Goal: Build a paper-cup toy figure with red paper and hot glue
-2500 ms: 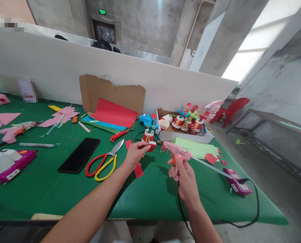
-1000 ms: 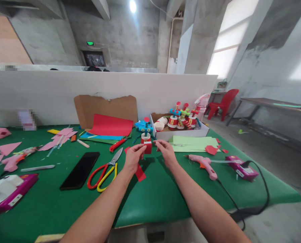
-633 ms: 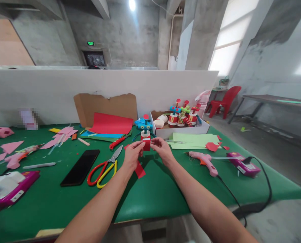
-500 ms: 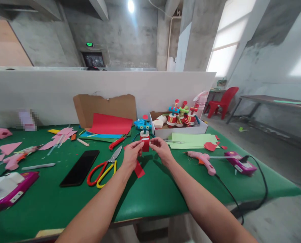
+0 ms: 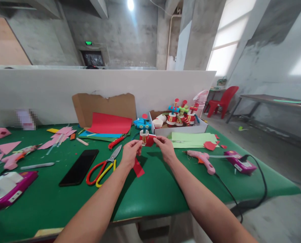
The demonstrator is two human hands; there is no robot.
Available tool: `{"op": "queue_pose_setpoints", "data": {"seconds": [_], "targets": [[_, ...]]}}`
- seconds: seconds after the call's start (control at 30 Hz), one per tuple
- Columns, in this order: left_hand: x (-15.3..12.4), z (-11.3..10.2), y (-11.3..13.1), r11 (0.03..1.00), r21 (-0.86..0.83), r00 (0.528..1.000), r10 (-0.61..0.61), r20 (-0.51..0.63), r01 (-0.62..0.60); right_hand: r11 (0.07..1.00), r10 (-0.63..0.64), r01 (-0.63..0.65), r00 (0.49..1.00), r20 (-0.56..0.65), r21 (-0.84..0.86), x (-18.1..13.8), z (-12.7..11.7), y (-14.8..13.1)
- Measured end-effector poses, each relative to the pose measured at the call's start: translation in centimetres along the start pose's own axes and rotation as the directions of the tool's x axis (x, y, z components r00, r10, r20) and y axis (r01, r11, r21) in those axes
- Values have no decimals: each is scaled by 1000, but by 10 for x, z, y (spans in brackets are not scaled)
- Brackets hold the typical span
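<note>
Between the two hands, over the green table, stands the paper-cup figure — upright, long axis vertical, stem pointing at the ceiling. The left hand pinches the cup's near side, and the right hand pinches the red paper piece at its right flank. Half a second ago that piece covered the cup's front; now it stands aside and the label shows. The glue gun, held earlier, lies right of the right hand — gluing is likely done and fitting under way.

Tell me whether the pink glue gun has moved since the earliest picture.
Yes. The pink glue gun left the right hand and now lies on the table, to the right, beside the purple power strip.
</note>
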State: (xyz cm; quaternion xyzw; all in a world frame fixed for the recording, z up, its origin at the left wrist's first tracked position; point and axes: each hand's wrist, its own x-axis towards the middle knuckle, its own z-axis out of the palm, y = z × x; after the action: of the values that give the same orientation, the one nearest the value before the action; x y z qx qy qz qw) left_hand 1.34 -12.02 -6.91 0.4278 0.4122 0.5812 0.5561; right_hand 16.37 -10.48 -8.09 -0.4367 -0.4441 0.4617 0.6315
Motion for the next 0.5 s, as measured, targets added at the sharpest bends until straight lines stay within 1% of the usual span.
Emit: {"op": "queue_pose_setpoints", "data": {"seconds": [0.03, 0.07, 0.13, 0.2, 0.27, 0.33, 0.4, 0.5], "targets": [[-1, 0, 0, 997, 21, 997, -69, 47, 68, 1000, -6, 6, 1000, -17, 6, 1, -1, -1], [-2, 0, 0, 989, 38, 983, -149, 106, 145, 1000, -14, 14, 1000, -22, 6, 1, -2, -1], [-5, 0, -2, 955, 37, 932, -294, 214, 293, 999, -38, 38, 999, 5, -14, 1, -2, -2], [-5, 1, -3, 914, -18, 885, -387, 259, 404, 997, -67, 69, 996, 61, -43, -2, 0, -1], [-3, 1, -4, 874, -93, 861, -444, 246, 477, 993, -94, 103, 988, 122, -63, -4, 2, -1], [1, -1, -2, 844, -159, 853, -479, 206, 512, 987, -119, 134, 978, 169, -83, -6, 3, 0], [5, -3, 0, 833, -203, 856, -489, 168, 515, 979, -138, 165, 968, 210, -119, -7, 3, 1], [9, -6, 2, 847, -225, 877, -467, 113, 481, 960, -165, 218, 948, 272, -178, -6, 2, 2]]}}
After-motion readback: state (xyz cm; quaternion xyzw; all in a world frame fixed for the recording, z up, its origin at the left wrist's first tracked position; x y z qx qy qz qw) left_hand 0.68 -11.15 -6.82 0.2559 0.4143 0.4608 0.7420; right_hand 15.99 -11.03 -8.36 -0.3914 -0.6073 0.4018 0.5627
